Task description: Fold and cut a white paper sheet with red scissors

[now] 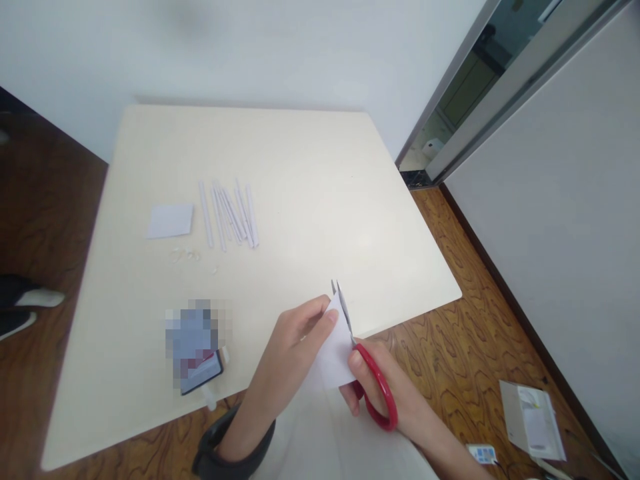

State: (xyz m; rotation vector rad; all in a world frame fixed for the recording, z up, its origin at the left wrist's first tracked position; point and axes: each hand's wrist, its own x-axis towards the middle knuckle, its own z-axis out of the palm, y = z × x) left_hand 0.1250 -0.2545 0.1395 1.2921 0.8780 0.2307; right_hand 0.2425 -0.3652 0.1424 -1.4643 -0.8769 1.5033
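Note:
My left hand (305, 337) pinches a white sheet of paper (334, 357) between thumb and fingers, just off the table's front edge. My right hand (377, 383) has its fingers through the red handles of a pair of scissors (383, 387). The scissor blades point away from me and lie along the right edge of the paper, with their tips slightly apart. Farther back on the table, several thin white paper strips (235, 217) lie in a loose group. Left of them rests a white paper rectangle (171, 221).
The pale table (320, 160) stands against a white wall. Small scraps (186, 254) lie below the paper rectangle. A phone-like device (203, 375), partly pixelated, sits near the front left. On the wooden floor to the right are an open box (533, 420) and a power strip (483, 454).

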